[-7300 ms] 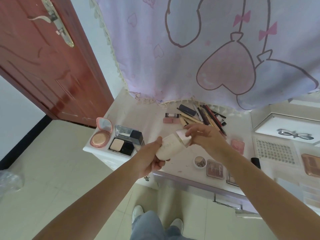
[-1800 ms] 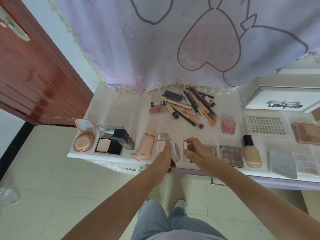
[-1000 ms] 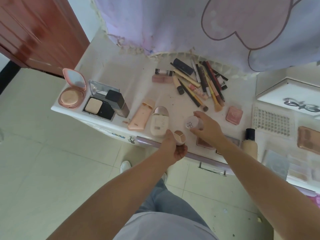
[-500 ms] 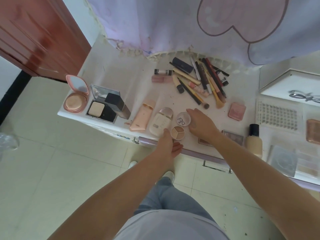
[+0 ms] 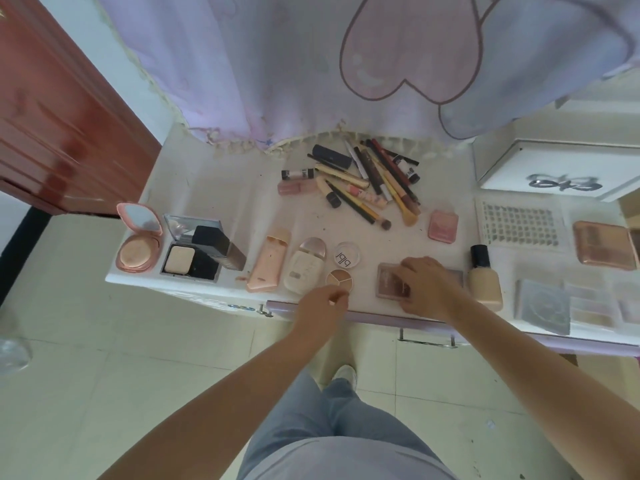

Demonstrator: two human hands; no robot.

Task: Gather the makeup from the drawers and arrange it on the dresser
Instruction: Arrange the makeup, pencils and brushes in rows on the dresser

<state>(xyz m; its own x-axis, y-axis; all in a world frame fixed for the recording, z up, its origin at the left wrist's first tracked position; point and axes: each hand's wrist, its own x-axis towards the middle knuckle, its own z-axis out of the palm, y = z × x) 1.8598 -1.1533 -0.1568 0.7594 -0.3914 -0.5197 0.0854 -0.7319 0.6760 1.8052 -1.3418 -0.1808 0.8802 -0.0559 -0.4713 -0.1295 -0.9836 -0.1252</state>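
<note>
Makeup lies spread over the white dresser. My left hand hovers at the front edge with its fingers curled and nothing in it, just below a small round three-shade pot. The pot's clear lid lies behind it. My right hand is over a mauve eyeshadow palette, fingers bent around it. Left of the pot lie a cream bottle, a peach tube, a dark bottle, a black compact and a pink round compact.
A pile of pencils and brushes lies at the back under a hanging lilac cloth. To the right are a pink blush, a foundation bottle, a white grid tray, a rose-gold palette and a white box. A red door stands left.
My right hand has moved right from the lid onto the mauve palette. My left hand has drawn back from the round pot to the dresser's front edge.
</note>
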